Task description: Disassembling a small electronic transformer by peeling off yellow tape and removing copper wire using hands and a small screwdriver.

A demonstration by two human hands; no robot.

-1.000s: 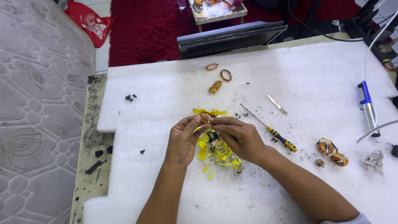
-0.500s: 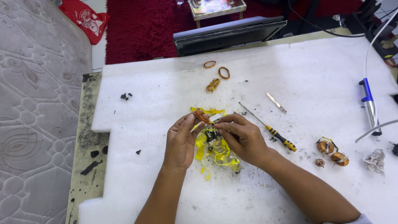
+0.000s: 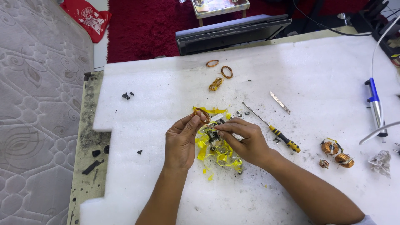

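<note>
My left hand (image 3: pixel 180 141) pinches a small loop of copper wire (image 3: pixel 204 113) between thumb and fingertips, raised a little above the white foam sheet (image 3: pixel 166 91). My right hand (image 3: pixel 246 139) grips a small dark transformer core (image 3: pixel 213 135) from which that wire runs. Under both hands lies a heap of torn yellow tape strips (image 3: pixel 216 152). The two hands are close together, nearly touching, near the middle of the sheet.
A yellow-and-black-handled screwdriver (image 3: pixel 273 129) lies just right of my right hand, a small metal blade (image 3: pixel 279 102) beyond it. Copper wire coils (image 3: pixel 218 77) sit farther back. Wound toroid coils (image 3: pixel 337 153) lie at right, a blue-tipped tool (image 3: pixel 375 104) at far right. A dark flat device (image 3: pixel 233 33) borders the far edge.
My left hand has drawn the copper wire loop up and to the left, away from the core. My right hand stays on the core over the yellow tape.
</note>
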